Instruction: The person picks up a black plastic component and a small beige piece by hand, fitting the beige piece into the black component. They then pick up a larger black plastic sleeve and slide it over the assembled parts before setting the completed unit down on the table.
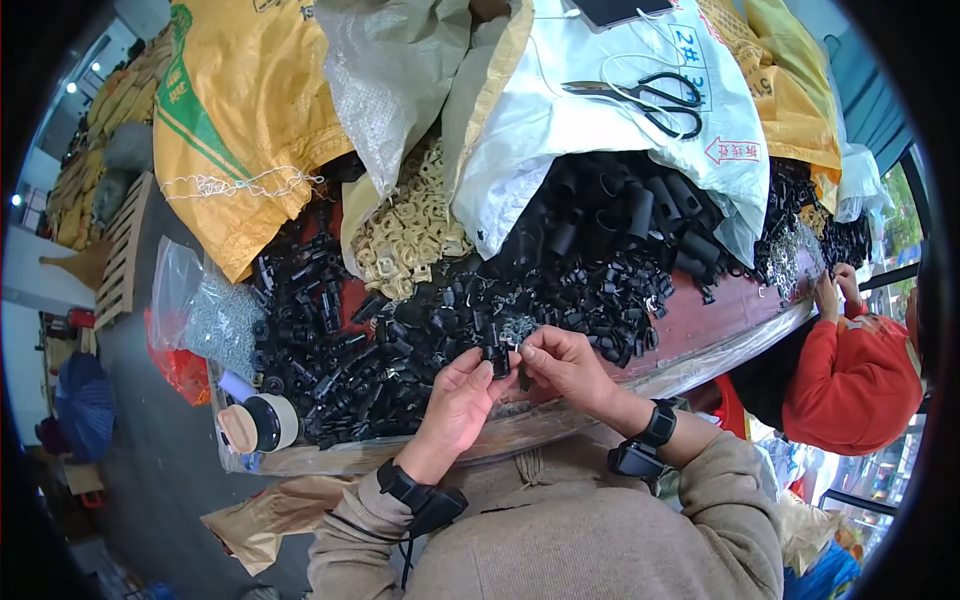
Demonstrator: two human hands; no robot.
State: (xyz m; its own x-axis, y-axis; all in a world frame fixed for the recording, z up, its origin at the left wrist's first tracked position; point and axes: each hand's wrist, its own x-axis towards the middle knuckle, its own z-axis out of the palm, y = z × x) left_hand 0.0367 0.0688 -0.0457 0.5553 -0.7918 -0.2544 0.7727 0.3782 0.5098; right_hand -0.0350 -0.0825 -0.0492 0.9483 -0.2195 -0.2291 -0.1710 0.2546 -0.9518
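Observation:
My left hand (462, 400) is closed around a small black plastic part (496, 352), held upright between thumb and fingers above the table's front edge. My right hand (572, 368) pinches thumb and finger together close beside that part. Whatever sits in this pinch is too small to name. Just beyond both hands spreads a heap of small black plastic parts (440, 325). A little pile of shiny metal pieces (517, 327) lies behind my fingertips.
Cream plastic parts (405, 235) spill from a sack; larger black tubes (590, 215) lie under a white sack (600, 130) bearing black-handled scissors (650, 100). A lidded cup (272, 422) and a bag of small metal pieces (222, 315) stand left. A red-sleeved person (850, 385) works at right.

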